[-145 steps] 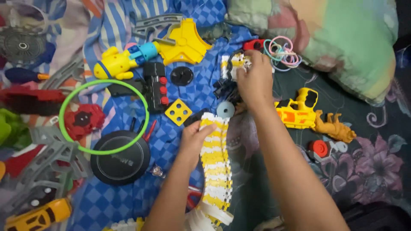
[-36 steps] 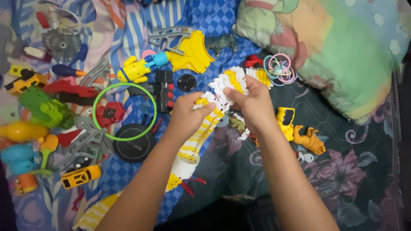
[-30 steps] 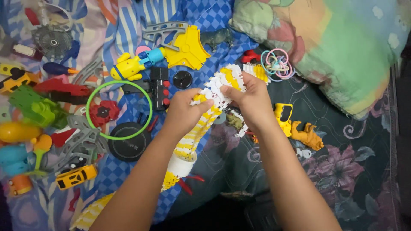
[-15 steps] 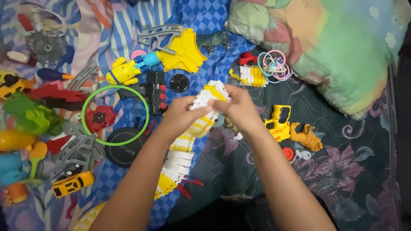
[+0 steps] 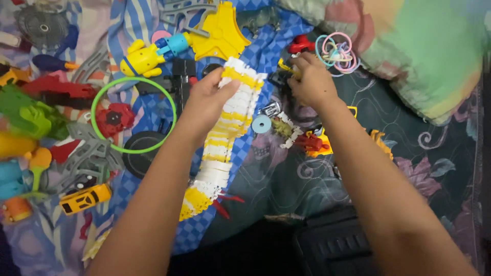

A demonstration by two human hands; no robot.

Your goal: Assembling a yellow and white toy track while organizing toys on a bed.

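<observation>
Left hand (image 5: 207,99) grips a long white-and-yellow segmented plastic track strip (image 5: 225,133); right hand (image 5: 312,82) pinches a small yellow toy piece (image 5: 287,66) beside coloured rings (image 5: 335,51).

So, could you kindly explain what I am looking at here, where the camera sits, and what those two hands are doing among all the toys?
There is no machine here: a person works with two bare hands, filmed by a camera on their head looking down. The left hand has its grip on the upper end of a long white and yellow toy track strip, which runs down over the blue checked cloth. The right hand reaches further up to a small yellow toy piece; whether it actually holds it I cannot tell. Around them lie a green ring, a yellow toy car, a yellow track junction, a bundle of pastel loops and a pale blue wheel. A soft patchwork pillow lies at the upper right.
</observation>
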